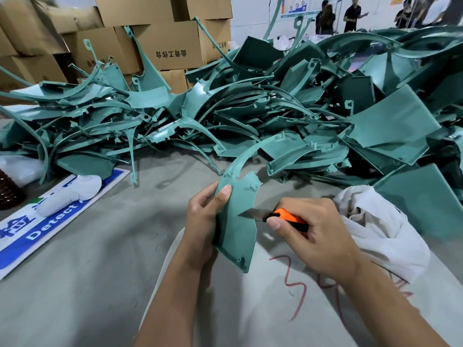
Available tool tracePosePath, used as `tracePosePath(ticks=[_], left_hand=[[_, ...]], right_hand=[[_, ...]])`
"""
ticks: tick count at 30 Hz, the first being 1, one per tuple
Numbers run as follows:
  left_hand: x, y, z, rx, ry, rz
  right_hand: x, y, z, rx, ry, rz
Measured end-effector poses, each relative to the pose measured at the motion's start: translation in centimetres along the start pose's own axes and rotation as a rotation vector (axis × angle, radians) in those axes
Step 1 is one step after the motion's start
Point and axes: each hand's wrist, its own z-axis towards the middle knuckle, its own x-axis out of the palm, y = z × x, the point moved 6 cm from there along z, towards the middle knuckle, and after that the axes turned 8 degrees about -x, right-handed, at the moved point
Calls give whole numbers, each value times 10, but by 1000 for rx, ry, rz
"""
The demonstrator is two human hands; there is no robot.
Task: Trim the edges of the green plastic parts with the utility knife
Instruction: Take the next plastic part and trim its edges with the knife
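Observation:
My left hand (pixel 204 219) grips a curved green plastic part (pixel 236 231) by its left edge, thumb on the front face, holding it upright above the floor. A thin arched strip runs from the part's top up to the right. My right hand (pixel 310 234) holds an orange and black utility knife (pixel 288 217). Its bare blade (pixel 250 213) points left and lies across the part's right edge, about mid-height. A large heap of similar green parts (pixel 250 108) fills the floor beyond my hands.
White cloth sacks lie to the right (pixel 380 229) and under my forearms (pixel 250 296), one with red marks. A blue and white sign (pixel 50 221) and a white bundle (pixel 72 194) lie at left. Cardboard boxes (pixel 162 43) stand behind the heap. Several people (pixel 350 15) stand far back.

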Motion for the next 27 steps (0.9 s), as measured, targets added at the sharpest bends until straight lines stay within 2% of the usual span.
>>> tracePosePath(ticks=[6, 10, 14, 20, 27], left_hand=[[0, 4, 1, -12, 84, 30], [9, 5, -1, 18, 206, 105], [15, 0, -3, 90, 126, 180], [11, -2, -6, 122, -47, 192], [17, -3, -6, 130, 61, 196]], right_hand=[[-12, -4, -2, 79, -160, -185], [-20, -12, -3, 186, -211, -298], [-22, -10, -2, 170, -247, -170], [-4, 1, -3, 90, -157, 37], [0, 2, -2, 97, -127, 97]])
